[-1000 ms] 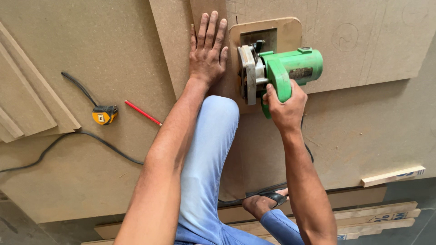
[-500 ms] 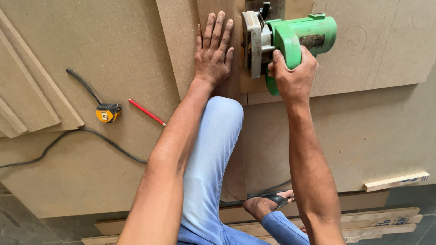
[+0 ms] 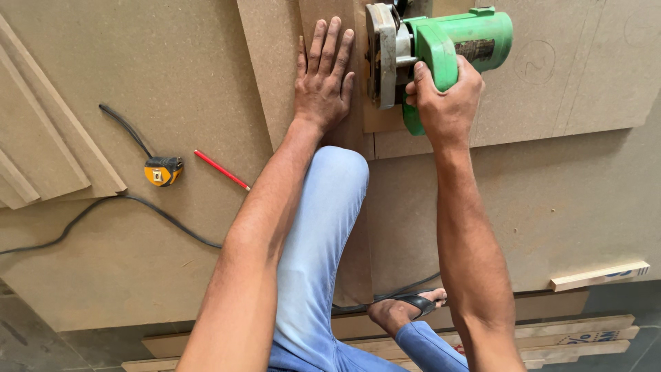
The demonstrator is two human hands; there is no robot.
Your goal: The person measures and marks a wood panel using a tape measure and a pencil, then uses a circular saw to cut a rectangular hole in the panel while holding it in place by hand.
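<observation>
the person crouches over wide sheets of brown fibreboard (image 3: 172, 69) laid flat, smooth and matte, overlapping in layers. the right hand (image 3: 447, 103) is closed around the handle of a green handheld circular saw (image 3: 447, 41), whose plastic body lies on its side near the top of the view, with the round metal blade guard turned toward the left hand. the saw sits on a narrower board strip (image 3: 289, 83) that runs from the top edge down toward the person. the left hand (image 3: 322, 86) lies open and flat on this strip, fingers spread and pointing away, palm pressed down just beside the blade guard. a knee in light blue jeans (image 3: 323, 227) rises between the two forearms and hides the lower run of the strip. a foot in a black sandal (image 3: 406, 310) rests on the board below. off to the left, well apart from the hands, lie a yellow and black tape measure (image 3: 163, 171) and a thin red pencil (image 3: 222, 169), near each other. a black cable (image 3: 138, 210) curves across the sheet below them. stepped offcuts (image 3: 41, 151) stack at the far left. at the lower right a pale wooden batten (image 3: 599, 275) lies on the sheet's edge, above longer wooden slats (image 3: 578, 334).
</observation>
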